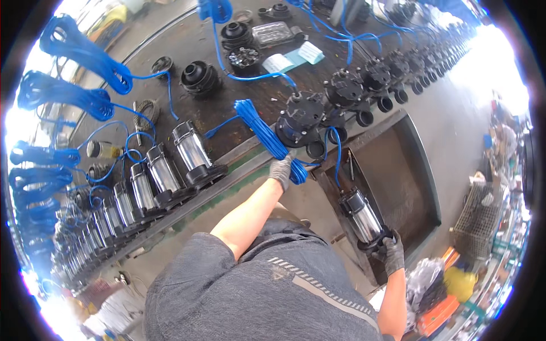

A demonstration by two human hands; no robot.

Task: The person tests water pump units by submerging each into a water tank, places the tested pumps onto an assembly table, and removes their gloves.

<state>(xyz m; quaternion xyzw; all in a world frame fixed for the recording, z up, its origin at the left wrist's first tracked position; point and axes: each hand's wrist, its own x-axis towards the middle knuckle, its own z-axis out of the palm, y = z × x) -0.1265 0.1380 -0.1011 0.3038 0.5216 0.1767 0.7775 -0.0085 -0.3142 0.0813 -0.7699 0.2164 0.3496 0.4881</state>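
Observation:
My left hand [280, 172], in a grey glove, is closed around a folded bundle of blue cable [263, 132] at the front edge of the bench. From the bundle a blue cord runs to a silver, black-ended pump motor [363, 213] on the right. My gloved right hand [393, 253] grips the black flange at the motor's near end; some of its fingers are hidden behind it. The motor lies tilted over a narrow ledge beside a metal trough [424, 156]. Just beyond the cable bundle stands a black pump housing [300, 116].
Several silver motors [191, 146] line the bench's left edge, with coiled blue cables [68, 94] behind them. A row of black pump housings [344, 86] recedes to the far right. A bowl of small hardware [244, 58] and papers [296, 58] lie on the bench. A wire basket [479, 219] stands right.

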